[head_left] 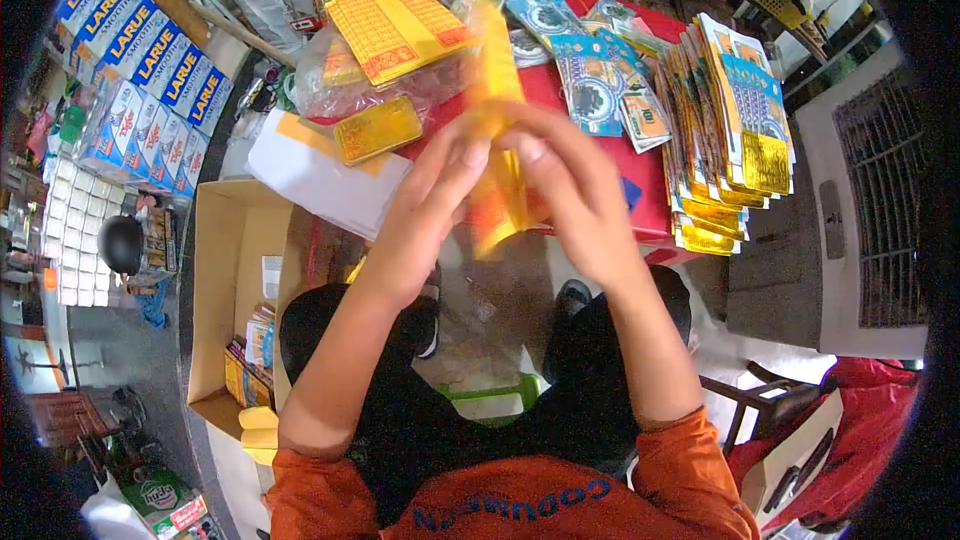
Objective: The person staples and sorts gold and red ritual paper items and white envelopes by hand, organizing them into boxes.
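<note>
I look down through the head camera and take the red table (652, 180) as my landmark. Over its near edge I see a yellow paper (497, 205), blurred, so I cannot tell whether it is folded or rolled. The left hand (432, 178) grasps it from one side and the right hand (575, 185) from the other, both with fingers curled and thumbs against it, close together.

On the left part of the table I see yellow printed sheets (390, 30) on clear plastic (435, 90), with a gold packet (375, 132) nearer the edge. White sheets (305, 175) overhang the table's left edge. Toward its far right lie blue printed notes (590, 75), and at its right end stands a tall stack of bundles (712, 120) with gold faces. Left of the table I see an open cardboard box (235, 215) and, farther off, LARUE cartons (150, 40).
</note>
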`<act>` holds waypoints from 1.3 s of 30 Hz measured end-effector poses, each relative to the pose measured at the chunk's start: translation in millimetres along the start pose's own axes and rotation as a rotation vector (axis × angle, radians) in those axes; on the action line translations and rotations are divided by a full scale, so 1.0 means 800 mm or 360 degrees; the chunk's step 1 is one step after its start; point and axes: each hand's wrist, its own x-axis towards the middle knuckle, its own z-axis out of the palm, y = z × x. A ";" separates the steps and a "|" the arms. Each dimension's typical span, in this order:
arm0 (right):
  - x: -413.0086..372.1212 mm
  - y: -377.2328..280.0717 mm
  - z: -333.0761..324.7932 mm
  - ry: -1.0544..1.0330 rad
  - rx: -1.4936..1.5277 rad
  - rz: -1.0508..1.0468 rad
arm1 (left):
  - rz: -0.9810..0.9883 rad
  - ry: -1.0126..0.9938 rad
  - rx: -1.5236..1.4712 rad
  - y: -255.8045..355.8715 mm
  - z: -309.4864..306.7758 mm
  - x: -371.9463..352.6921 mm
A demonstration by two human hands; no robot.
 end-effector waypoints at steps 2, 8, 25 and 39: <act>0.002 -0.001 0.004 -0.0148 -0.0073 -0.0054 | -0.0033 0.0053 0.0113 -0.007 -0.005 0.004; 0.000 0.012 -0.003 -0.0137 -0.0612 -0.0245 | -0.0162 0.0228 0.0028 -0.016 -0.021 0.006; -0.022 0.008 0.007 -0.0684 -0.1114 -0.0390 | 0.0009 0.0142 0.0293 -0.014 -0.020 0.006; -0.028 0.016 0.017 -0.0641 -0.1270 -0.0299 | 0.0171 0.0143 0.0651 -0.048 -0.045 0.011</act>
